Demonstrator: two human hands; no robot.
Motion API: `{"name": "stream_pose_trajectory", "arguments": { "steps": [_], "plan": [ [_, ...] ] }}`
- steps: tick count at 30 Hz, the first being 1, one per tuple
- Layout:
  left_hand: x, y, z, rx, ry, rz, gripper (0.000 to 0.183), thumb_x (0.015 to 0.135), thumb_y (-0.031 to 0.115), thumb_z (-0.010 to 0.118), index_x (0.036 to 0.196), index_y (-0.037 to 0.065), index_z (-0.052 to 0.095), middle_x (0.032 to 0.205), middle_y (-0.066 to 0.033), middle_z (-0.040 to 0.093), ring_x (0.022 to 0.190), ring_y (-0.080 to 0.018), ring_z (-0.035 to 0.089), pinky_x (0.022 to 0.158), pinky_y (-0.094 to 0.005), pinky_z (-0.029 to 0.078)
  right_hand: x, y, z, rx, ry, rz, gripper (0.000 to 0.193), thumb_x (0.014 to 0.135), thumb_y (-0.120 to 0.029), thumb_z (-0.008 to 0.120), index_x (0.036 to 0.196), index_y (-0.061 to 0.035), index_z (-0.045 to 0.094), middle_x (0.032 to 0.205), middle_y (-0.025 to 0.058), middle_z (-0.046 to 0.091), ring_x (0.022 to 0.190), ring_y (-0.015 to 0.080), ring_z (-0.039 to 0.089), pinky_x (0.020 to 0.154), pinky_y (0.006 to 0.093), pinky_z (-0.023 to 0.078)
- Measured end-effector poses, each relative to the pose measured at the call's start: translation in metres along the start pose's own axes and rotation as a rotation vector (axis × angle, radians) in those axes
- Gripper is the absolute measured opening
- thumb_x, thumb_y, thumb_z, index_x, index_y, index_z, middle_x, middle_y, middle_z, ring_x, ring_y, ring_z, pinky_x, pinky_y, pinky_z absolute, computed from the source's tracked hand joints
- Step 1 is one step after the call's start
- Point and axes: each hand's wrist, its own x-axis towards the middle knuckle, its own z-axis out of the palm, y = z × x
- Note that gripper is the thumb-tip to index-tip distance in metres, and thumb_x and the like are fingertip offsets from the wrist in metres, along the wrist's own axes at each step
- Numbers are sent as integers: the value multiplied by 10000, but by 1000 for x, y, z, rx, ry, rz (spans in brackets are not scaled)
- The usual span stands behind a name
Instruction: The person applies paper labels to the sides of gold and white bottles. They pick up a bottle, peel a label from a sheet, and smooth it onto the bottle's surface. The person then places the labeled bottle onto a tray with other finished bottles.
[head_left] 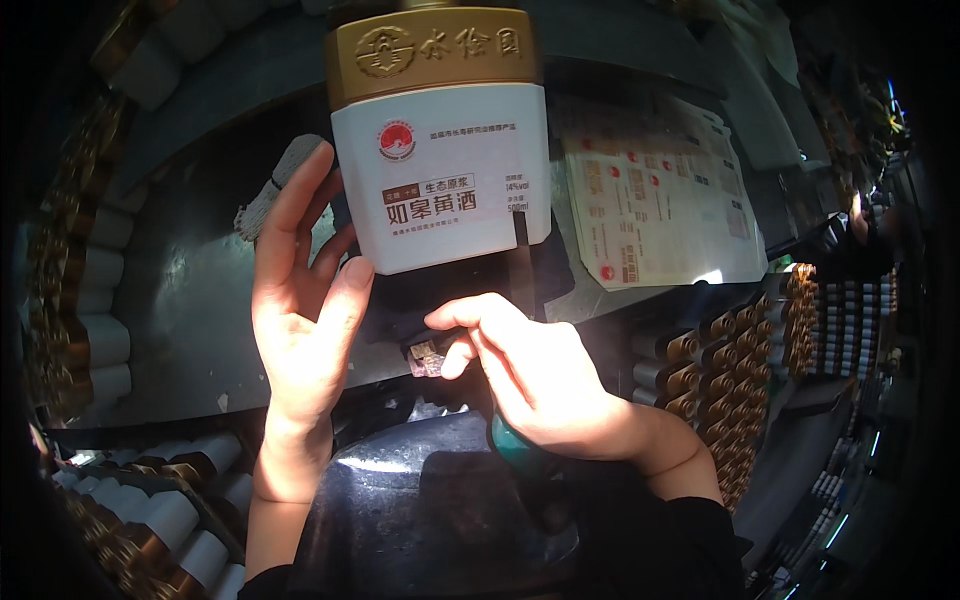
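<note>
A white bottle (440, 190) with a gold shoulder rests front side up on dark cloth (420, 300), its base toward me. My left hand (305, 310) is open at its lower left corner; the thumb lies by the base and the fingers spread along the side. Below the base, my right hand (545, 375) is curled, index finger and thumb close together; what they hold, if anything, cannot be made out. A narrow dark strip (523, 265) runs from behind that hand up over the bottle's lower right edge. Something green (520, 445) shows under the wrist.
A stack of printed label sheets (660, 200) lies on the grey table (190, 340) at right. A grey fabric roll (280, 185) sits behind my left fingers. A small brownish block (426, 358) is beside my right fingertips. Rows of gold-and-white bottles (720, 370) stand around.
</note>
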Motion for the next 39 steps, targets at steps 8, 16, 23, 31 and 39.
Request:
{"name": "stream_pose_trajectory", "arguments": {
  "steps": [8,16,23,31,39],
  "plan": [
    [1,-2,-1,-16,-10,19,593,890,42,605,1431,-23,371,1490,-193,360,1363,-294,394,1055,-397,426,4,-7,-1,-31,-54,87,279,943,57,436,1182,-6,567,855,116,672,786,174,702,724,264,544],
    [4,3,-1,-17,-13,2,601,894,50,608,1437,-11,358,1467,-193,374,1320,-275,447,1035,-387,448,2,-7,1,-27,-50,29,295,934,48,453,1202,-11,560,869,106,680,749,175,689,694,270,548],
    [4,5,1,-53,1,-26,580,905,79,617,1428,-1,378,1460,-186,388,1281,-265,492,1026,-379,462,4,-13,15,-177,-168,-134,389,849,74,537,1231,4,525,870,63,634,702,177,661,609,265,535],
    [2,-1,-3,-84,-10,7,568,901,60,611,1419,-11,388,1481,-174,373,1353,-283,403,1039,-397,454,1,-7,27,-141,-46,-9,341,892,59,496,1229,18,525,948,119,660,786,207,692,662,275,550],
    [2,-2,-4,-109,-18,26,560,905,66,611,1414,-17,393,1481,-172,375,1345,-281,413,1037,-406,457,9,-17,22,-96,-86,110,341,915,39,480,1249,-14,517,865,98,669,764,220,696,667,287,551]
  ]
}}
